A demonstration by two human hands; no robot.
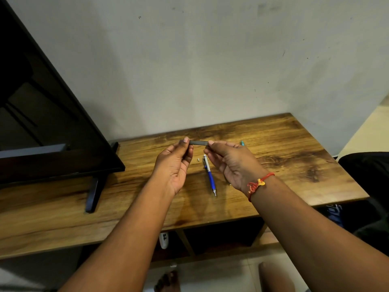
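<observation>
A short dark grey bar-shaped piece [198,142] is held level above the wooden table [284,148]. My left hand [175,163] pinches its left end between thumb and fingers. My right hand [232,163] pinches its right end; a red and yellow thread is tied round that wrist. Below, between the hands, a blue and white pen [209,174] lies on the table with its tip toward me. A tiny grey piece [198,159] lies just left of the pen's top. Something teal [242,143] peeks out behind my right hand.
A black flat screen [48,131] on a black foot [94,192] stands on the table's left part. A grey wall rises behind the table. Open shelves sit under the tabletop, a dark bag [366,186] is at the right, and a foot [166,281] shows on the tiled floor.
</observation>
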